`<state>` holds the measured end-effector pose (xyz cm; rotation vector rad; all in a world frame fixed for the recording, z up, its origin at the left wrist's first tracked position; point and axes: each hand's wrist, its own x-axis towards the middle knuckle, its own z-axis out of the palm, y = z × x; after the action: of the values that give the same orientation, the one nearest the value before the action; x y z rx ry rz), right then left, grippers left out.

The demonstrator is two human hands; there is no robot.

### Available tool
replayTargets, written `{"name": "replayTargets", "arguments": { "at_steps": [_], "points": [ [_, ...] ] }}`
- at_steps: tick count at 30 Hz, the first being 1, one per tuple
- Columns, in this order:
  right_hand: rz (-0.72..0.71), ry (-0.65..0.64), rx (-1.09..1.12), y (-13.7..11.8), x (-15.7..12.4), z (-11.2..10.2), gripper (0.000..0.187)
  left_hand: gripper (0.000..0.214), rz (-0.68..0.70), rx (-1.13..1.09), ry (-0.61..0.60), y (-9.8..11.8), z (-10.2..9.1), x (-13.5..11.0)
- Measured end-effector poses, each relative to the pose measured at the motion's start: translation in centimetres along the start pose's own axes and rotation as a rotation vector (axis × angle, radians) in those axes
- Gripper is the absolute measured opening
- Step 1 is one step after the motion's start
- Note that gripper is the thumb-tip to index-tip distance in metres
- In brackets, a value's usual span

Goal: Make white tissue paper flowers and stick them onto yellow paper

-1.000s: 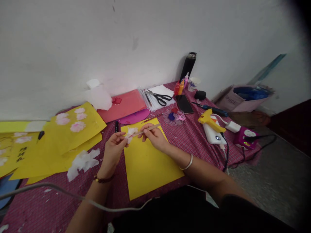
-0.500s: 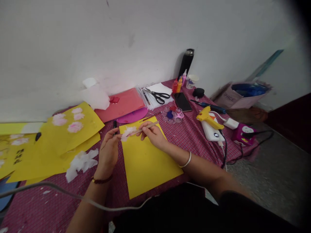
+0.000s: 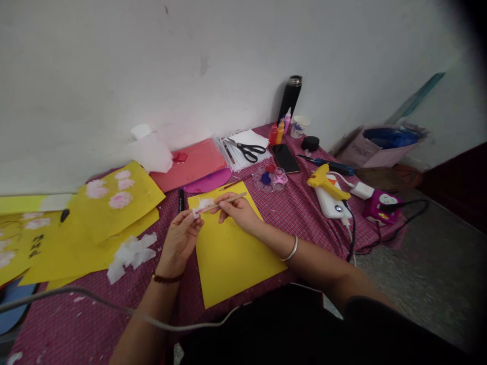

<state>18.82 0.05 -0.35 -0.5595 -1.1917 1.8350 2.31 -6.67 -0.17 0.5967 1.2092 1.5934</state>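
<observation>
Between the thumb and finger of my left hand (image 3: 182, 233) is a small pinch of white tissue paper (image 3: 196, 214). My right hand (image 3: 236, 210) grips a thin pale wooden stick (image 3: 232, 198), slanted so its lower end meets the tissue. Under both hands lies a yellow sheet (image 3: 236, 258), with a pale pink-white tissue blossom (image 3: 205, 203) near its top edge, partly behind the fingers. A black marker (image 3: 181, 199) lies beside the sheet's upper left corner. Left of my left wrist are torn white tissue pieces (image 3: 133, 252).
Yellow sheets with pink blossoms (image 3: 120, 199) lie at left. Scissors (image 3: 249, 149), a phone (image 3: 286, 158), a paint palette (image 3: 270, 178) and small paint bottles (image 3: 280, 133) stand toward the back. At right a yellow glue gun (image 3: 327, 182) rests on a white power bank (image 3: 335, 205). A cable (image 3: 144, 319) crosses in front.
My left hand has moved right toward the stick's tip, its fingers now closed on the tissue there. The right hand has shifted only slightly and still holds the stick.
</observation>
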Motion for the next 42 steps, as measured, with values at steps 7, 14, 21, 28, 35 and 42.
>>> {"name": "replayTargets", "arguments": {
  "at_steps": [7,14,21,28,35,42],
  "points": [
    [0.062,0.175,0.155,-0.3,0.4,-0.1,0.029,0.012,0.384,0.517,-0.066,2.0,1.8,-0.2],
    [0.239,0.132,0.564,-3.1,0.9,-1.1,0.012,0.012,0.388,0.660,-0.131,4.4,4.9,1.5],
    [0.176,0.223,0.288,-0.8,2.4,-2.4,0.023,0.017,0.448,0.911,-0.323,5.0,4.5,3.6],
    [0.121,0.264,-0.121,1.6,4.2,-4.3,0.018,0.021,0.512,1.215,-0.342,2.0,0.5,7.5],
    [0.054,0.227,-0.294,2.4,4.4,-4.5,0.010,0.007,0.401,1.227,-0.289,-0.4,1.1,8.7],
    [0.000,0.112,-0.398,3.3,4.4,-4.1,0.010,0.012,0.286,1.216,-0.250,-0.8,-0.6,9.5]
  ]
}}
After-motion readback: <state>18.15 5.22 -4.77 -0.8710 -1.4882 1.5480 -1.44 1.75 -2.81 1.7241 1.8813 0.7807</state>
